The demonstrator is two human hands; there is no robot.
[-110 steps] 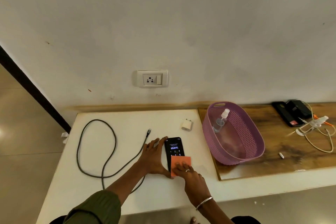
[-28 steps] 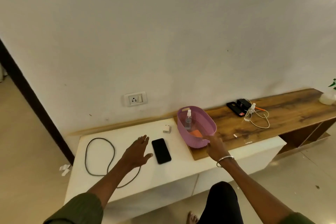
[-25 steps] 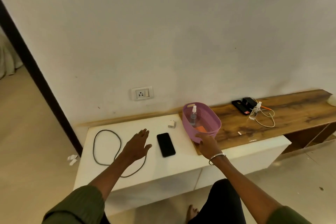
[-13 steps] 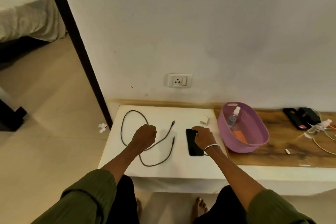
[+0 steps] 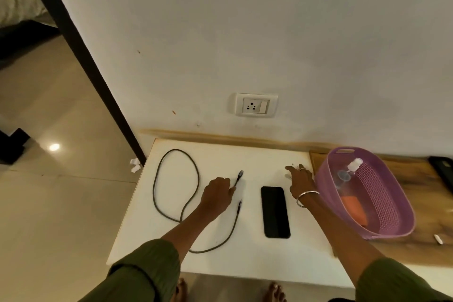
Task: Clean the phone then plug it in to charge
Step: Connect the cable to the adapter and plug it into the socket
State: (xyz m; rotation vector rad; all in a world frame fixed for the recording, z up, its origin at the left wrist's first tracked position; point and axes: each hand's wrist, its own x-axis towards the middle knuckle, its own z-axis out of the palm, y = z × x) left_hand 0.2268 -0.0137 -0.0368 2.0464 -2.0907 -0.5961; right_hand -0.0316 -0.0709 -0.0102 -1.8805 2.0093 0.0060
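Note:
A black phone (image 5: 275, 211) lies flat with a dark screen on the white table (image 5: 215, 262). Left of it a grey charging cable (image 5: 176, 186) loops over the table. My left hand (image 5: 217, 195) is closed on the cable just behind one plug end (image 5: 239, 176); the other end (image 5: 239, 205) lies free beside the hand. My right hand (image 5: 300, 178) reaches past the phone's top to the white charger adapter (image 5: 295, 167), which its fingers mostly hide. The wall socket (image 5: 255, 106) is above the table.
A purple basket (image 5: 397, 223) at the right holds a spray bottle (image 5: 348, 170) and an orange cloth (image 5: 354, 209). It stands on a wooden shelf (image 5: 416, 176) with a dark case (image 5: 442, 169) at the far right. A black door frame (image 5: 81, 56) stands left.
My right hand has left the phone and moved up to the adapter. My left hand has slid along the cable toward its plug end. The view came closer to the table.

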